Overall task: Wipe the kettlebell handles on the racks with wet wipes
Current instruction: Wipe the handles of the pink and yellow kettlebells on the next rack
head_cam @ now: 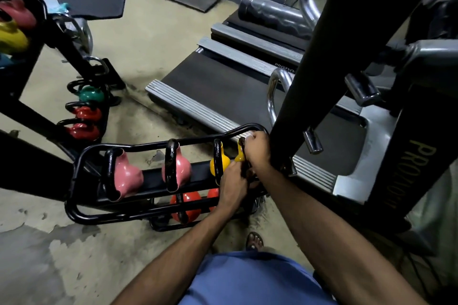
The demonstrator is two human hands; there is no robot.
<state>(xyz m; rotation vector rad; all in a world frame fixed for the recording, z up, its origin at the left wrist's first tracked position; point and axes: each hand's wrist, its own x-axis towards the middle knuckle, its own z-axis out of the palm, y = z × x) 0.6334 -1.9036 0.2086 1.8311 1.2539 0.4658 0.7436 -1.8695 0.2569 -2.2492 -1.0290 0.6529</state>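
Observation:
A black tube rack point(74, 181) holds two pink kettlebells point(127, 177) and two yellow ones in its top row. My right hand point(256, 147) grips the black handle of the rightmost yellow kettlebell point(240, 156) near its top, with a bit of white wet wipe point(249, 135) showing at the fingers. My left hand point(234, 184) holds the lower part of the same handle, beside the other yellow kettlebell point(215, 166). Red kettlebells point(187, 204) sit on the lower shelf, partly hidden by the rack bars and my left wrist.
A second rack point(74, 116) at left carries green and red kettlebells; pink and yellow ones sit at the far left edge. A treadmill point(223, 86) lies behind the rack, and a black machine post point(304, 77) stands right beside my right hand. My sandalled foot point(254, 240) is below.

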